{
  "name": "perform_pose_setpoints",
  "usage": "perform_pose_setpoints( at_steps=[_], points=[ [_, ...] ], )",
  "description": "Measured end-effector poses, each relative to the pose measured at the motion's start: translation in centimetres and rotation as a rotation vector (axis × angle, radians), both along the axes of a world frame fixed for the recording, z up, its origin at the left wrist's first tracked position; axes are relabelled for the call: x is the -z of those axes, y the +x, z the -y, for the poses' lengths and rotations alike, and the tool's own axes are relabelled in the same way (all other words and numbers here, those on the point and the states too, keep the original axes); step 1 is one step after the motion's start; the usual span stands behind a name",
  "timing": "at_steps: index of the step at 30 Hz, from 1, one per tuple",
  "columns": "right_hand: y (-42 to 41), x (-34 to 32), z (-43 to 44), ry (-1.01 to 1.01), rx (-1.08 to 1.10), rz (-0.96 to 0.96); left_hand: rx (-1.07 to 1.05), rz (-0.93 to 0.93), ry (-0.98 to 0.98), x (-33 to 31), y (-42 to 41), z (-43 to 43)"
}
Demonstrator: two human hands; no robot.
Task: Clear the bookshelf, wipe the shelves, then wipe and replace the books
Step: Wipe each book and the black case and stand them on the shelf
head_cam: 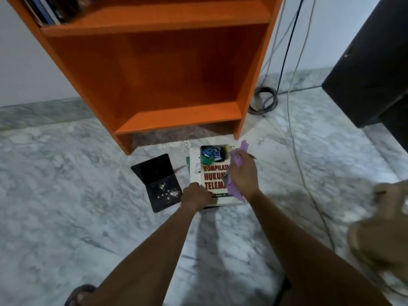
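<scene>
Two hands tend the top book (213, 173) of a floor stack before the orange bookshelf (176, 115). Left hand (195, 196) fingers curl over its near corner; right hand (242, 173) clutches a purple cloth (242, 147) against the cover. A hard swipe might skid the stack rightward toward loose cables (263, 100).

book (212, 173) before bookshelf (154, 62), folder (159, 182) left

left hand (195, 196) grips book (211, 173) at near corner | right hand (244, 175) holds purple cloth (236, 161) on it
</scene>
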State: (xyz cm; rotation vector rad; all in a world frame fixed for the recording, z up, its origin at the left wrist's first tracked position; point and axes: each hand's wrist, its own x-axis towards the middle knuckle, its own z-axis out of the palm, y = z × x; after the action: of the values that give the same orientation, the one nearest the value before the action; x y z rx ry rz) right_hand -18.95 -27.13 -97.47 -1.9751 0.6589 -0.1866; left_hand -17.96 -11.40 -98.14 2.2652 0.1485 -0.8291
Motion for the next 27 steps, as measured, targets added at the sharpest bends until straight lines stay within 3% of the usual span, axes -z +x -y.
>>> perform_pose_setpoints(
  at_steps=[5, 9, 12, 18, 22, 27],
  points=[
    [-3.2, 5.1, 1.3, 0.046, -0.054, -0.115, -0.189, -0.051, -0.016, 2.9, 0.0, 2.3],
    [-4.0, 6.0, 2.2, 0.053, -0.031, -0.096, -0.419, -0.292, -0.316, 3.4, 1.5, 1.7],
    [-4.7, 6.3, 1.9, 0.081, -0.051, -0.078, -0.325, -0.424, -0.534, 2.0, 1.7, 1.4],
    [-4.4, 2.0, -3.2, -0.003, -0.313, 0.202, -0.189, -0.332, -0.698, -2.9, 1.0, -0.7],
    [-1.6, -3.5, -5.7, -0.249, -0.515, 0.358, -0.1, -0.228, -0.771, -7.3, 0.1, -4.0],
    [2.4, -11.8, -5.2, -0.371, -0.361, 0.476, 0.012, -0.12, -0.852, -14.1, -1.2, -6.2]
  ],
)
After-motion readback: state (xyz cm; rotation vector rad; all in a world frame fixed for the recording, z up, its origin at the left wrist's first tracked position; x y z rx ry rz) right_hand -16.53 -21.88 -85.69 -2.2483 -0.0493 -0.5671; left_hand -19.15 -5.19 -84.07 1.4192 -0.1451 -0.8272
